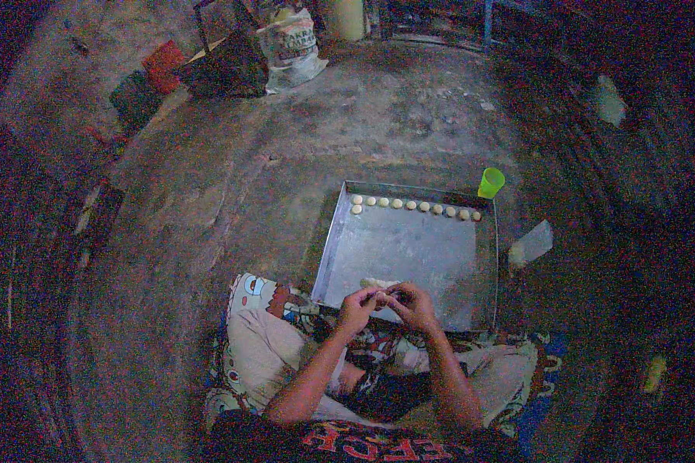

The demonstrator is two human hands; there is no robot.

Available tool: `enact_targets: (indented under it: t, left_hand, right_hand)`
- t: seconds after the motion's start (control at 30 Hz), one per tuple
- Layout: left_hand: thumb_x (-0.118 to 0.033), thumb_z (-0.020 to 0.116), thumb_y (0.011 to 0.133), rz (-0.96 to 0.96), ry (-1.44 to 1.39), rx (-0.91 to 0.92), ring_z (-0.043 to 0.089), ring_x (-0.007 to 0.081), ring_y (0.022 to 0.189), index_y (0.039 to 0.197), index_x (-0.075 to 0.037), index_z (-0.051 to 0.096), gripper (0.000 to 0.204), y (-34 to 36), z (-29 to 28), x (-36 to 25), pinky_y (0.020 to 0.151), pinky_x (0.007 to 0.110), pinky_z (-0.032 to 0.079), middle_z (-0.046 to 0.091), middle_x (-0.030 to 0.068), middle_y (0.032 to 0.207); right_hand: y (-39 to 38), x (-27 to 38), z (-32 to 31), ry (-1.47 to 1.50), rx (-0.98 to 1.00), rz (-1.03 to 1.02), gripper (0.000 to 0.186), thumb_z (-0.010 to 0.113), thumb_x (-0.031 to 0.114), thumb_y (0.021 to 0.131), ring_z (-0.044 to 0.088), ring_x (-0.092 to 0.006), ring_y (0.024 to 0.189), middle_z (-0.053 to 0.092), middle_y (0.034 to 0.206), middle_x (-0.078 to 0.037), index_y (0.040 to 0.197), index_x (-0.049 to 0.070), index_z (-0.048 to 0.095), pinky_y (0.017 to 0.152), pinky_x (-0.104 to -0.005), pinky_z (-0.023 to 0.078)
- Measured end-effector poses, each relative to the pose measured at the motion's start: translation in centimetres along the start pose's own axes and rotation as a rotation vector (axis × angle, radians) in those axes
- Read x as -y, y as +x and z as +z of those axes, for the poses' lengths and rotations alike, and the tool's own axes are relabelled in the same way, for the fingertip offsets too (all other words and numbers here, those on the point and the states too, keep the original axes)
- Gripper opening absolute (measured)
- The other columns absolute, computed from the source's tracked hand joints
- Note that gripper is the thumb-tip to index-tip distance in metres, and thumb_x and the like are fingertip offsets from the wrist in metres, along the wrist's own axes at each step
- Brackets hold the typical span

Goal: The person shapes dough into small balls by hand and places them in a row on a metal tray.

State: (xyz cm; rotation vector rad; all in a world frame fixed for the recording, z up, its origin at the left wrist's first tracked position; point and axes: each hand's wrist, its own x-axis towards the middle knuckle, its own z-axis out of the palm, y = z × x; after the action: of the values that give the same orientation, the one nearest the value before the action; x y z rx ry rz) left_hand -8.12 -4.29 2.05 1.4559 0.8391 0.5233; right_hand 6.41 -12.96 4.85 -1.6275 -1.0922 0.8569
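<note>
Head cam, only view. Dim, grainy, edges fall off to black. Surface = bare floor (409,108), grey-brown, blotchy, looks like concrete, w/ faint lines & stains. Metal tray (409,247), rectangular, low walls, sits on floor in front of person, slightly askew.

Person seated x-legged on patterned cloth (251,289), cartoon-type print, tray's near edge right at the legs.

L hand (356,310) & R hand (414,307) meet above tray's near edge, fingertips together, thumbs & fingers bent in narrow. Can't tell if anything's pinched btwn them, too small/blurry. Pale lump (376,283), prob dough, shows just past the fingers, over near part of tray; can't tell if it's touching them.

Small pale rounds (411,206) in tray: row of 10 along far wall, plus 1 just in front of row's left end. Rest of tray btwn row & hands is bare metal.

Rm: green cup (492,183) at tray's far R corner, whitish bag (534,243) on floor R of tray. Far bkgd: white printed sack (293,50), dark container (228,65) beside it, red item (162,67) & dk green item (135,100) further L, blue post (488,23) upper R. Small yellow thing (654,373) far R, too blurry to ID
</note>
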Motion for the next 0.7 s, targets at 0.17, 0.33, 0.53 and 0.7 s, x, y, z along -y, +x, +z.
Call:
enact_targets:
  t: [0.17, 0.33, 0.53, 0.7]
  left_hand:
    - [-0.012, 0.061, 0.088, 0.023, 0.174, 0.001, 0.061, 0.0107, 0.084, 0.108, -0.002, 0.062, 0.023, -1.2, 0.1, -2.5, 0.076, 0.025, 0.049, 0.066, 0.0047, 0.092]
    - [-0.013, 0.058, 0.089, 0.017, 0.108, -0.110, 0.061, 0.0107, 0.079, 0.106, -0.003, 0.063, 0.020, -1.7, 0.3, -1.9, 0.074, 0.026, 0.049, 0.066, 0.0044, 0.088]
    - [-0.015, 0.055, 0.092, 0.089, 0.156, -0.108, 0.062, 0.0136, 0.082, 0.106, -0.003, 0.063, 0.021, -0.4, 0.2, -1.2, 0.075, 0.027, 0.049, 0.066, 0.0065, 0.090]
    - [-0.020, 0.053, 0.093, 0.082, 0.008, 0.012, 0.061, 0.0162, 0.093, 0.111, -0.005, 0.062, 0.025, -0.5, 0.4, -1.9, 0.083, 0.030, 0.047, 0.065, 0.0095, 0.102]
  right_hand:
    - [-0.1, -0.6, -0.3, 0.061, 0.039, 0.157, 0.020, 0.069, 0.016, 0.083, 0.061, -0.0129, 0.080, 0.065, 0.088, -0.006, 0.093, 0.001, 0.062, 0.074, -0.0269, 0.050]
    - [0.0, -0.1, 0.1, 0.048, 0.046, 0.085, 0.026, 0.069, 0.015, 0.082, 0.062, -0.0143, 0.085, 0.066, 0.092, -0.007, 0.101, 0.000, 0.061, 0.078, -0.0274, 0.050]
    - [-0.5, 2.0, -0.2, 0.222, 0.082, 0.107, 0.034, 0.070, 0.015, 0.081, 0.062, -0.0150, 0.085, 0.065, 0.097, -0.007, 0.111, 0.003, 0.061, 0.077, -0.0289, 0.050]
    - [-0.4, 2.2, -0.8, 0.093, -0.044, 0.061, 0.034, 0.071, 0.013, 0.079, 0.062, -0.0158, 0.084, 0.064, 0.094, -0.006, 0.111, 0.006, 0.061, 0.074, -0.0291, 0.049]
